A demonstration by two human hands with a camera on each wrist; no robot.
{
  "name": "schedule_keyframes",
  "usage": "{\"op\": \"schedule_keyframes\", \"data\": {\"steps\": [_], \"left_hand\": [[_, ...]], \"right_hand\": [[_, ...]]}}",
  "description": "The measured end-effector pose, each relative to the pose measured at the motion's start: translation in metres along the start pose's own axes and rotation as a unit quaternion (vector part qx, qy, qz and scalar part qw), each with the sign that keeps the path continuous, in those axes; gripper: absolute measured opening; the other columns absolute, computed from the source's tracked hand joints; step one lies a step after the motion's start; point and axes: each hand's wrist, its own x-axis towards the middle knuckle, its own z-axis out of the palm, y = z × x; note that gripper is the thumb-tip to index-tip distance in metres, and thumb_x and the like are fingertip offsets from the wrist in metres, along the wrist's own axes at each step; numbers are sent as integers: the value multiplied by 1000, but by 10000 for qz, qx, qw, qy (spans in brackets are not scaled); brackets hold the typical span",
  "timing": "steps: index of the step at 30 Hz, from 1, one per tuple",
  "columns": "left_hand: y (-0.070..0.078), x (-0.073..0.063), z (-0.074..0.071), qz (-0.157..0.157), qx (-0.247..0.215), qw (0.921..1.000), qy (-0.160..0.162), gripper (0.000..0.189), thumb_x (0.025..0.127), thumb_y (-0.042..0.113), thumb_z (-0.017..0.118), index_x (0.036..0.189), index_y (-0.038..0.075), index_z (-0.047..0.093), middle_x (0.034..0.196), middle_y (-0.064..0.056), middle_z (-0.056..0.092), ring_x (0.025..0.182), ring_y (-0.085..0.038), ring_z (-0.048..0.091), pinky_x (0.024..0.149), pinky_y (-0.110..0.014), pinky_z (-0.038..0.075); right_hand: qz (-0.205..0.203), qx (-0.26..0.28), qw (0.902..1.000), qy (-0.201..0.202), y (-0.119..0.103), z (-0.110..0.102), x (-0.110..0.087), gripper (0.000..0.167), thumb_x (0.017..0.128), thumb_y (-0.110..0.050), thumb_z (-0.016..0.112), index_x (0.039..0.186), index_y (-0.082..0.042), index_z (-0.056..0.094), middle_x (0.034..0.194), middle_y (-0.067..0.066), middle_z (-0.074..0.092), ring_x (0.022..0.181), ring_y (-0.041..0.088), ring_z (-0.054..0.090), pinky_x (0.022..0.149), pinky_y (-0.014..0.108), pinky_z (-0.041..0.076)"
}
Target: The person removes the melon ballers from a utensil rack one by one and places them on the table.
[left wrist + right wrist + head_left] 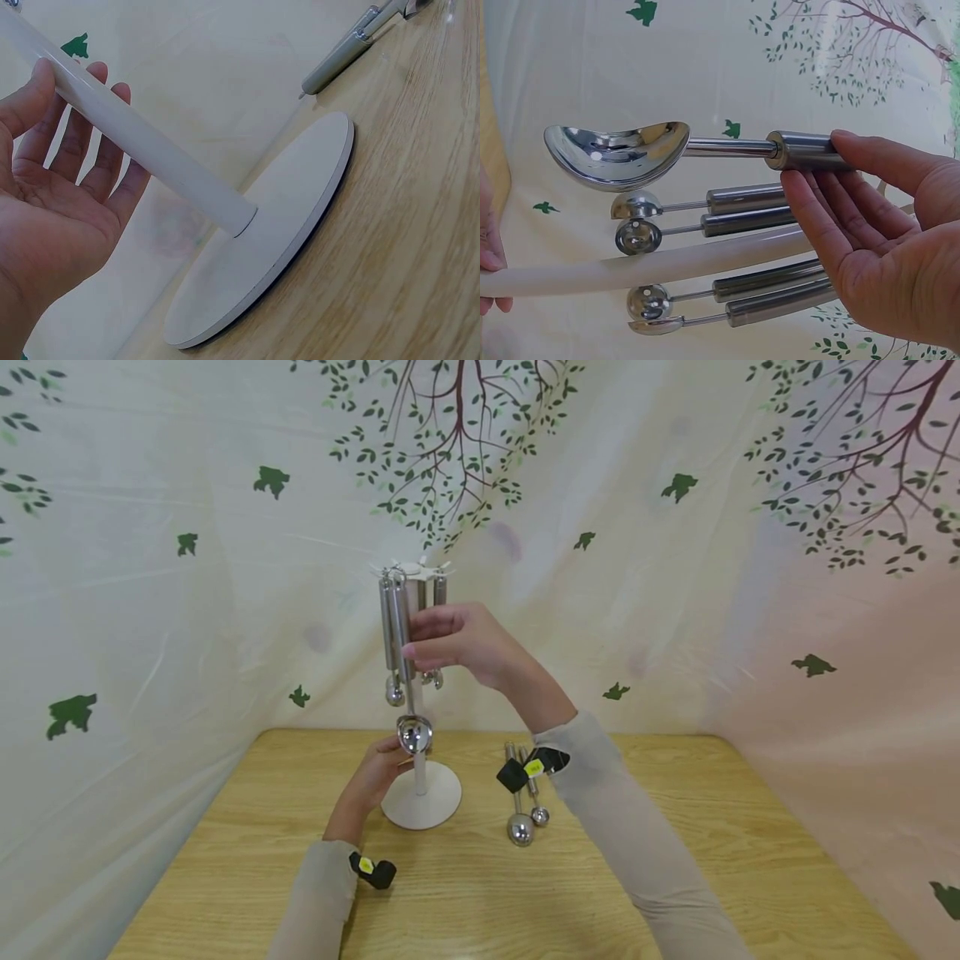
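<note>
A white stand (435, 806) with a round base, a slim pole and a hooked top stands on the table. Its pole is held low down by my left hand (375, 777); the left wrist view has the thumb in front and fingers behind. My right hand (480, 639) pinches the steel handle of an ice cream scoop (619, 157) between thumb and fingers. That scoop hangs bowl-down at the stand's front, its handle top right at the hooks. Several smaller scoops (750, 199) hang around the pole, partly hidden behind my right hand in the head view.
Two metal scoops (521, 829) lie on the wooden table (450, 893) to the right of the base, partly covered by the right wrist camera (516, 774). Behind the table hangs a pale curtain (225, 635) printed with leaves and branches.
</note>
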Motion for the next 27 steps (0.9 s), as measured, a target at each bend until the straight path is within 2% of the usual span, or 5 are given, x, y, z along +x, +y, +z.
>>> {"op": "schedule_keyframes", "data": {"steps": [6,12,17,22,27], "left_hand": [[-2,1,-1,71,-13,10000,52,45,103,2,48,100,39,75,103,17,73,101,-4,68,94,-25,53],[-4,2,-1,74,-65,9999,107,43,105,3,46,98,35,74,98,17,73,97,-1,67,93,-23,54],[-2,1,1,72,-53,9999,82,31,106,9,51,104,29,74,102,13,74,102,-4,67,95,-25,53],[-1,1,1,77,-113,9999,45,23,106,12,53,114,16,74,103,7,76,106,-11,69,97,-28,54],[-2,2,1,88,-182,9998,-15,26,106,10,52,109,22,75,102,9,76,104,-8,70,96,-27,55]], "right_hand": [[41,-177,9997,-179,2,-1,-5,35,89,3,74,123,5,67,105,13,76,86,19,74,89,39,61],[123,-355,9990,-244,9,-5,-13,36,88,3,74,123,6,66,103,12,76,87,18,74,89,41,61],[155,-501,9981,-307,20,-15,-19,37,88,4,74,124,8,66,109,17,75,89,19,75,89,42,61],[257,-556,9978,-253,34,-28,-26,37,88,3,73,124,9,65,110,18,74,91,19,74,90,42,61],[493,-597,9970,-86,49,-45,-35,38,89,2,74,126,7,65,108,15,74,93,20,74,92,41,60]]}}
